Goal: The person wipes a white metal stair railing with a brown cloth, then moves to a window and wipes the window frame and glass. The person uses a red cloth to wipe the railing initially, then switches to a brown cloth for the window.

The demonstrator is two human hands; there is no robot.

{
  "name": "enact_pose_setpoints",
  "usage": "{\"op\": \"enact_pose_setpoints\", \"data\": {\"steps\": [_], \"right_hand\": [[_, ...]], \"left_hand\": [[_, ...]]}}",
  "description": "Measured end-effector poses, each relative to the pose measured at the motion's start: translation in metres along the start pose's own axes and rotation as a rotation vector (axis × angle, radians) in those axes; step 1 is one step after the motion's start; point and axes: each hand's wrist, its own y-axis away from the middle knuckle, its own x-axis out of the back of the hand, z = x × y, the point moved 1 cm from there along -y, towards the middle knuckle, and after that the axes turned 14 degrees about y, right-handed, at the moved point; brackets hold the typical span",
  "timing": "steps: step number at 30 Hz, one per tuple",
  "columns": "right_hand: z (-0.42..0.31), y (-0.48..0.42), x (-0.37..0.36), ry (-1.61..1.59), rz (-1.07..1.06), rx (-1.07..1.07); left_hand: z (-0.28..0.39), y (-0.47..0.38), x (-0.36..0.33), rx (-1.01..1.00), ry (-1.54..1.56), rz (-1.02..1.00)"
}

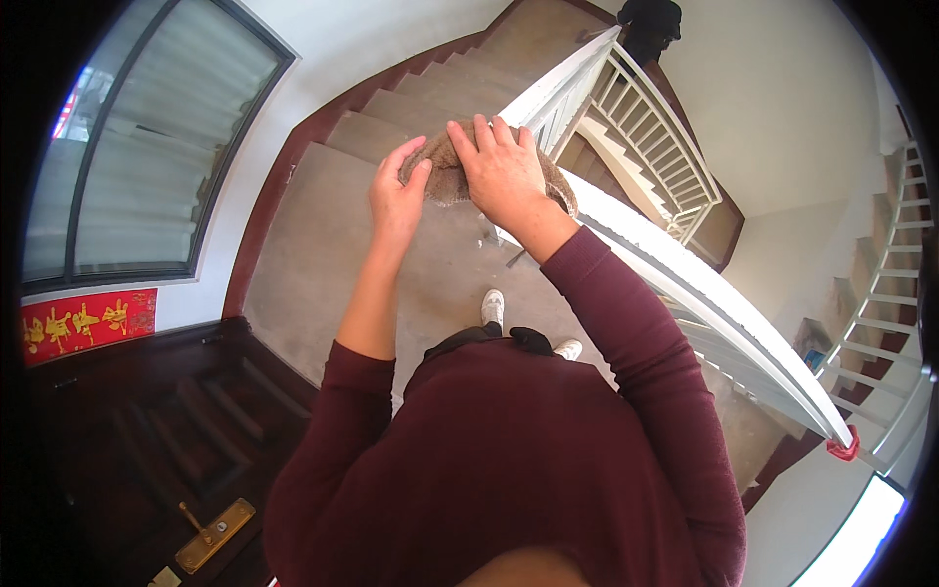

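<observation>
A brown terry cloth (442,176) is bunched up at chest height or lower, in front of me by the white stair handrail (678,268). At its left end my left hand (396,187) grips the cloth, with the thumb on the near side. My right hand (506,165) lies palm down over the cloth, fingers spread across its top. Part of the cloth hangs past the right wrist, next to the handrail. Whether the cloth touches the rail is hidden behind my right hand.
Concrete stairs (433,95) rise beyond the landing (315,235). White balusters (645,117) enclose the stairwell on the right. A dark door (169,425) with a brass handle (213,532) stands at left, below a window (169,147). A person in black (649,29) is at the far top.
</observation>
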Motion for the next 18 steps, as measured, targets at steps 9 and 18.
{"op": "enact_pose_setpoints", "data": {"steps": [9,18], "right_hand": [[0.04,0.06,0.017,-0.246,0.084,-0.038],[0.074,0.091,0.013,-0.097,0.143,0.093]], "left_hand": [[0.008,0.053,-0.05,-0.119,0.099,-0.165],[0.022,0.079,-0.065,-0.124,0.17,-0.19]]}}
